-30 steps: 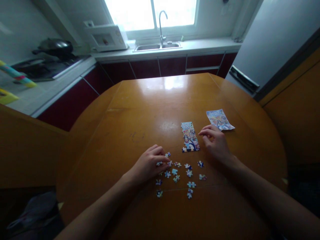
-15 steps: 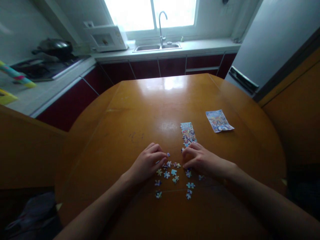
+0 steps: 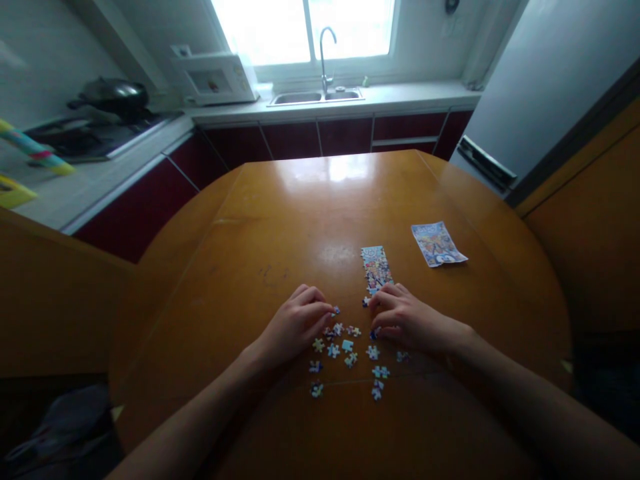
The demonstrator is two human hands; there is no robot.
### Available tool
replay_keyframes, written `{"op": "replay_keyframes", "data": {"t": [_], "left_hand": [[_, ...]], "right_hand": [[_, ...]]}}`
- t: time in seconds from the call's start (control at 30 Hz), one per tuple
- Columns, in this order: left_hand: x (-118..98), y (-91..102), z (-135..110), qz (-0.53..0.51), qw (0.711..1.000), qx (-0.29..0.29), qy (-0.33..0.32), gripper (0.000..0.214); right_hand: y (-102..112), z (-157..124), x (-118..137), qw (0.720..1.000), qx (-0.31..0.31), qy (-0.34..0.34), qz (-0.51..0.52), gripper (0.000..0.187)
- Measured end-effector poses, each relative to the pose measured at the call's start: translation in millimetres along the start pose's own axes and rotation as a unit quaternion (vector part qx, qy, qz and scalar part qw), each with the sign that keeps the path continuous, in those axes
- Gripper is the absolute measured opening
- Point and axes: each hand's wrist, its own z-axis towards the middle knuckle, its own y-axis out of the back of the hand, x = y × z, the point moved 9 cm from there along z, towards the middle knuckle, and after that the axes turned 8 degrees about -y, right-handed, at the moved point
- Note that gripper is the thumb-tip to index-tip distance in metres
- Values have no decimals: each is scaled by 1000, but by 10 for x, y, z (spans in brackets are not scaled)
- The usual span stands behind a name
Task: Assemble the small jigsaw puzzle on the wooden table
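Several small loose puzzle pieces (image 3: 350, 357) lie scattered on the round wooden table (image 3: 280, 220) in front of me. A joined strip of puzzle (image 3: 376, 265) lies just beyond them. My left hand (image 3: 295, 325) rests on the table at the left edge of the pieces, fingers curled together over them. My right hand (image 3: 407, 319) lies over the near end of the strip, fingertips pinched on a loose piece (image 3: 373, 333). A printed picture card (image 3: 437, 243) lies flat to the right of the strip.
A kitchen counter with a sink and tap (image 3: 325, 73), a microwave (image 3: 213, 77) and a stove with a black pan (image 3: 113, 93) runs behind the table. A grey fridge (image 3: 540, 87) stands at the right. Dark bags (image 3: 65, 433) lie on the floor at lower left.
My right hand has come from beside the picture card down and left to the near end of the strip and closed on a loose piece. My left hand has barely shifted.
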Motion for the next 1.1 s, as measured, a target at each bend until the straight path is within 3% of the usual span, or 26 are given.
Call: {"op": "replay_keyframes", "data": {"t": [0.1,0.27,0.37,0.63,0.8,1.1], "left_hand": [[-2,-10,6,-1,1000,-2,-3,18],[-32,-50,35,13,1000,-1,-14,18],[-54,-73,57,25,999,4,-22,18],[-32,-92,78,39,999,-4,-15,19],[-5,-90,69,41,999,-11,-8,19],[-16,-92,72,27,999,-18,-5,19]], "right_hand": [[54,30,-63,999,-32,-19,18,6],[257,80,-337,974,-186,-120,49,5],[256,120,-432,961,-226,-151,58,4],[109,212,-458,967,-188,-164,45,5],[135,193,-457,970,-186,-152,48,7],[118,161,-347,979,-164,-118,8,32]]}}
